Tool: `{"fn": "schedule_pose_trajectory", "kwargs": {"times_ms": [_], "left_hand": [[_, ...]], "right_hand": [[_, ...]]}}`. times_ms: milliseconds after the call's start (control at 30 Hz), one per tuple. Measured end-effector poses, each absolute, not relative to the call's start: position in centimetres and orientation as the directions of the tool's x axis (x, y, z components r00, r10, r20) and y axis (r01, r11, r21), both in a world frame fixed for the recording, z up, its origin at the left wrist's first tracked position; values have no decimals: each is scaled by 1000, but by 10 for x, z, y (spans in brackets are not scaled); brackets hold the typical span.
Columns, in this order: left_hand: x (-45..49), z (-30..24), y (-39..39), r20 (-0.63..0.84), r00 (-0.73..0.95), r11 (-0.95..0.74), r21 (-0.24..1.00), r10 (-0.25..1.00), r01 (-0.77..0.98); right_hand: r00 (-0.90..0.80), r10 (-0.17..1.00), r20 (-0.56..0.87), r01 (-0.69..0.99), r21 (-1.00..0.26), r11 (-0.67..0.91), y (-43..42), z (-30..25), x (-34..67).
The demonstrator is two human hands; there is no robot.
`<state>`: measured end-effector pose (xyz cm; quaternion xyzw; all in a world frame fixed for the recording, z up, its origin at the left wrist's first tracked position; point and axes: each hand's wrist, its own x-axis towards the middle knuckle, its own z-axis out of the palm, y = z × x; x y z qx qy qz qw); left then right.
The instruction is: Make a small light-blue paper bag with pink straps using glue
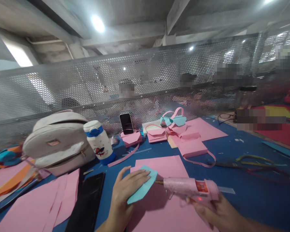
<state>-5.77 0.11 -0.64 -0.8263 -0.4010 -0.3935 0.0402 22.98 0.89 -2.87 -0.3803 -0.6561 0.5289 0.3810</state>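
Pink glue gun [180,185] beside turquoise paper [145,189]

Has a bare left hand [125,188] with slender, tapering fingers [136,177], a bare right hand [215,209] partly hidden, and slim wrists [117,212] leading into forearms [248,223] bare as far as visible
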Motion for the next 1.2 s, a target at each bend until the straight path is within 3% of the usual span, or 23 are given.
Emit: {"fn": "schedule_pose_trajectory", "kwargs": {"times_ms": [500,667,933,1200], "left_hand": [[-62,-4,5,681,400,-674,187,613,715],[-64,-7,6,681,404,-672,175,611,720],[-60,-5,4,652,446,-679,146,613,720],[-61,-5,5,634,478,-693,131,608,709]], "right_hand": [[-380,913,152,107,-973,207,9,-34,235],[-333,905,264,172,-927,334,7,-35,236],[-539,769,343,286,-784,551,9,-16,236],[-531,809,254,280,-848,450,10,-33,241]]}}
